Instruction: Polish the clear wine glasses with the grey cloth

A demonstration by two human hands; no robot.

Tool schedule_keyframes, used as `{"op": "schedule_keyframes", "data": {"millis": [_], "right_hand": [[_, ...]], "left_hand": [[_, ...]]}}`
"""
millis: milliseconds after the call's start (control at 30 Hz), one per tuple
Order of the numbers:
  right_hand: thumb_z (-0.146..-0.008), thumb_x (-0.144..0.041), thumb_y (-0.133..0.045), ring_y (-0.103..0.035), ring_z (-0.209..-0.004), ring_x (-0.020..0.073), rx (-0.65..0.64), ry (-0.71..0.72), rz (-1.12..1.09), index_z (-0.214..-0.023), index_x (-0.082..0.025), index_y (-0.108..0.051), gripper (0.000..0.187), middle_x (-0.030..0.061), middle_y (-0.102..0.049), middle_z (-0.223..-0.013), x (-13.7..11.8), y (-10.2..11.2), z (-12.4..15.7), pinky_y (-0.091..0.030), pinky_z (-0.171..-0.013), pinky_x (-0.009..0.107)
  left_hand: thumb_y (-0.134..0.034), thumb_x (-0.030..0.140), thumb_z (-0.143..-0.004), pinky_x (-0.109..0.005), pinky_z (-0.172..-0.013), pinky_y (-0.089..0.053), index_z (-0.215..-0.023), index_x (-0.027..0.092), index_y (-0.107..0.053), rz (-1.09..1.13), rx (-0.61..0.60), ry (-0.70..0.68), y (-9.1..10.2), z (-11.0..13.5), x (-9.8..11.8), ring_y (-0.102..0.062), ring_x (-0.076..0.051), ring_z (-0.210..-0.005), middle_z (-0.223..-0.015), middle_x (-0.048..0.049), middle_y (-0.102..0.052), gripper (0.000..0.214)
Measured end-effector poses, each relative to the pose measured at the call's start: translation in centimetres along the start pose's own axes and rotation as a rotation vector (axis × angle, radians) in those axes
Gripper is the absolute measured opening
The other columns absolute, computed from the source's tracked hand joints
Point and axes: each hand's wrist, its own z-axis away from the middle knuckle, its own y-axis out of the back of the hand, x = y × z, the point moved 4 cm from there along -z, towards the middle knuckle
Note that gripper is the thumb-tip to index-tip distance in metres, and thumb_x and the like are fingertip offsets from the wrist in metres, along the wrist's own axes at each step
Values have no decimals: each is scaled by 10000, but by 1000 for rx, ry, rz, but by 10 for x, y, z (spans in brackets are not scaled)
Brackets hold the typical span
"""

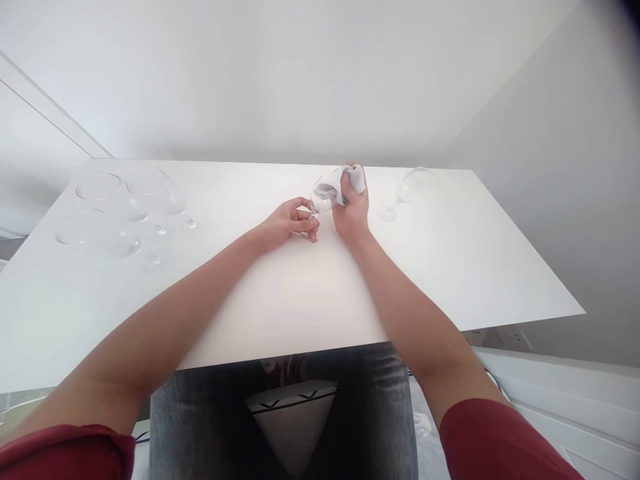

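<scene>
A clear wine glass (321,199) is held over the middle of the white table (280,293). My left hand (290,223) pinches its stem with closed fingers. My right hand (353,212) is closed on a white cloth (345,179) that is pressed against the bowl of the glass, covering part of it.
Several clear wine glasses (123,207) stand grouped at the table's left back. One more clear glass (407,190) stands to the right of my hands. White walls rise behind the table and to its right. My legs show below the table's near edge.
</scene>
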Motion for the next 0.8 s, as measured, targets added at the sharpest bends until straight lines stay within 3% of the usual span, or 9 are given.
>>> {"op": "schedule_keyframes", "data": {"millis": [133,233,300,367,500,600,700,800], "right_hand": [[-974,-674,-640,-630,-1397,263,143,11,-175,-1254,-315,-598,457,70,-661,-1383,7,12,-7,-582,-1132,514],[-995,-696,-577,-611,-1428,252,140,39,-157,-1286,-315,-607,481,66,-647,-1427,6,10,-8,-586,-1121,508],[-995,-739,-549,-641,-1379,269,52,1,-124,-1310,-322,-625,528,70,-666,-1428,2,1,-4,-623,-1050,513],[-976,-758,-569,-709,-1225,280,-77,-51,-120,-1356,-341,-631,567,71,-701,-1388,-2,-8,1,-665,-927,503],[-932,-755,-614,-715,-785,258,-329,-174,-194,-1336,-317,-650,597,55,-761,-1065,-6,-21,11,-672,-674,485],[-941,-831,-537,-720,-804,300,-398,-256,-193,-1197,-259,-660,639,79,-737,-927,-2,-28,16,-659,-595,495],[-925,-789,-657,-737,-1092,320,-258,-129,-52,-1268,-268,-615,625,114,-741,-1146,-6,-31,20,-696,-795,504],[-860,-656,-838,-637,-1377,311,-166,85,111,-1433,-327,-545,724,99,-630,-1480,-21,-34,26,-610,-1126,526]], "left_hand": [[-930,444,-809,-309,-779,-592,-1076,207,-572,40,128,-103,7,-4,0,-693,-114,-659,-792,44,-678,505],[-881,446,-857,-291,-782,-596,-1059,201,-593,74,244,-206,12,-5,1,-682,-102,-667,-781,55,-623,429],[-847,447,-887,-297,-778,-603,-1062,188,-639,61,235,-213,10,-4,0,-676,-104,-659,-768,48,-592,376],[-825,465,-906,-321,-778,-616,-1032,170,-682,20,147,-161,5,-3,0,-669,-115,-648,-749,36,-560,351],[-822,491,-903,-376,-735,-630,-897,156,-708,40,-5,-70,-3,2,2,-568,-108,-560,-693,35,-470,354],[-793,445,-919,-382,-697,-626,-823,158,-697,96,16,-76,0,2,3,-494,-90,-527,-693,28,-454,317],[-763,300,-888,-363,-697,-628,-728,169,-642,115,166,-147,8,-1,0,-526,-90,-549,-685,20,-477,240],[-742,149,-770,-354,-679,-624,-641,181,-578,79,235,-170,10,-3,-4,-550,-102,-559,-629,24,-468,211]]}}
